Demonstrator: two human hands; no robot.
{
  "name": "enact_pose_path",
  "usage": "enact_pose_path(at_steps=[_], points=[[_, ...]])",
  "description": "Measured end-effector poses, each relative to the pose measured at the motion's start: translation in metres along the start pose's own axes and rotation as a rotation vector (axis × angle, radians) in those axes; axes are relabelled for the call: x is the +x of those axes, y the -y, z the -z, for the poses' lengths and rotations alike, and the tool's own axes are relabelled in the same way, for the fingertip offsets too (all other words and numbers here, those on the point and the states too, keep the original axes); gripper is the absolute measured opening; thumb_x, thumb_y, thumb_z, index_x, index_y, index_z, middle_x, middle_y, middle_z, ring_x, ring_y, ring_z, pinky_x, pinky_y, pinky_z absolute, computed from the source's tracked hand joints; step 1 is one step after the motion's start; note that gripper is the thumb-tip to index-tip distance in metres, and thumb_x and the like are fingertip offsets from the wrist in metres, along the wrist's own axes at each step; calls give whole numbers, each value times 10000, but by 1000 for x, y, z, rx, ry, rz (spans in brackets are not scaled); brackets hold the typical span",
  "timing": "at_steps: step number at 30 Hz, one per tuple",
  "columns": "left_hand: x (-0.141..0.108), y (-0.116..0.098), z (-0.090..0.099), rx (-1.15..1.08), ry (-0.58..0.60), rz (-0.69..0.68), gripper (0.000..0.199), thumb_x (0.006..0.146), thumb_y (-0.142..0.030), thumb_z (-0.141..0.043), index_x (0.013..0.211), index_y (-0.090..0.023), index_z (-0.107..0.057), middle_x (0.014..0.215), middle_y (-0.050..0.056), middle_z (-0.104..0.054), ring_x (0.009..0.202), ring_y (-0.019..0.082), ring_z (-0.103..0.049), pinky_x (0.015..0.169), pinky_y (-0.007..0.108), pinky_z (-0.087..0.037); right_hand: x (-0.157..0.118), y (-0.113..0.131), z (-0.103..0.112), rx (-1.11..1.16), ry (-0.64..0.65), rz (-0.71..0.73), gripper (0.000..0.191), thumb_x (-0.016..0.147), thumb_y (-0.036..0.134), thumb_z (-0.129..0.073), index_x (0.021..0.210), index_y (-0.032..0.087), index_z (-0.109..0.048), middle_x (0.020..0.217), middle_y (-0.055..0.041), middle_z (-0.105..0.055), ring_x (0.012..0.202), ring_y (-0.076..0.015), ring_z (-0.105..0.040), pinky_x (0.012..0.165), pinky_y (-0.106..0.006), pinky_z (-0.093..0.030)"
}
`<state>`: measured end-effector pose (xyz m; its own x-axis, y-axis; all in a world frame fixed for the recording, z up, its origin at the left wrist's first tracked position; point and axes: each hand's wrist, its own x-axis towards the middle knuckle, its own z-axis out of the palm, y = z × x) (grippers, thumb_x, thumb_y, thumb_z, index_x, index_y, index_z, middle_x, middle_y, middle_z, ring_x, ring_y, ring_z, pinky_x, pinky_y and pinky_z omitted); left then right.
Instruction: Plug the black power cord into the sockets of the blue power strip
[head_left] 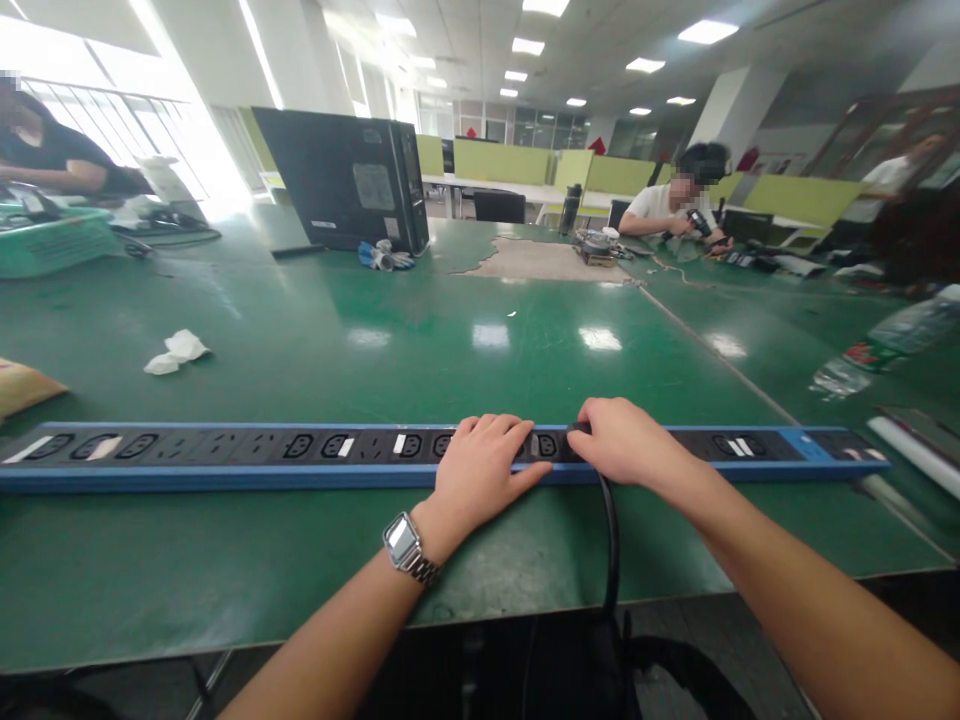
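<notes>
Running left to right, sockets (pixel 300 446) upward: blue-edged power strip (pixel 390 478)

Head-worn camera, facing forward and down, hands (pixel 480 475) near.

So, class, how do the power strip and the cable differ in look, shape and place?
The power strip is blue and black with many sockets; the cable is plain black. The power strip is straight, while the cable curves. The power strip lies flat along the table, while the cable runs across to the table's near edge. Both have black on them.
</notes>
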<state>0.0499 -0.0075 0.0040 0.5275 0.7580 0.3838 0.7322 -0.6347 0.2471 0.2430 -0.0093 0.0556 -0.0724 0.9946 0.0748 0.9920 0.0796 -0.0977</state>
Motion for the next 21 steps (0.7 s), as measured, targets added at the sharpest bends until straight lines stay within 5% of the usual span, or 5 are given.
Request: enact_pose_path(at_steps=[10,13,16,18,21], points=[[0,1,-2,16,1,-3,476,902,-547,-560,1219,-195,-604,1193,83,-664,1084,279,-593,953,453,-419,-36,8,-27,-50,-47,-123,242,909,338,-469,1049,175,-580,731,-115,-698,619,-270,-664,541,-317,-372],[0,2,-2,21,7,-3,494,892,-562,-570,1225,-200,-611,1184,84,-667,1068,275,-596,933,446,-428,-21,-1,5,142,-112,-46,173,861,311,-554,925,178,-644,721,-69,-697,622,-203,-642,571,-292,-396],[0,3,-2,21,6,-7,497,892,-569,-566,1228,-206,-610,1180,88,-667,1068,269,-596,929,434,-430,-8,-20,59,318,-270,-153,234,829,373,-603,911,174,-695,609,-3,-654,506,-142,-562,514,-268,-349],[0,4,-3,21,2,-6,489,898,-563,-561,1233,-210,-605,1183,87,-667,1070,266,-596,933,432,-428,-5,-41,86,326,-252,-211,318,818,440,-618,943,168,-723,488,40,-579,407,-100,-466,496,-256,-297],[0,3,-3,23,-2,-1,486,898,-558,-563,1231,-206,-604,1183,84,-667,1071,271,-595,937,435,-428,-6,-89,88,259,-141,-141,274,752,410,-691,786,147,-761,489,8,-605,426,-89,-465,541,-275,-321]])
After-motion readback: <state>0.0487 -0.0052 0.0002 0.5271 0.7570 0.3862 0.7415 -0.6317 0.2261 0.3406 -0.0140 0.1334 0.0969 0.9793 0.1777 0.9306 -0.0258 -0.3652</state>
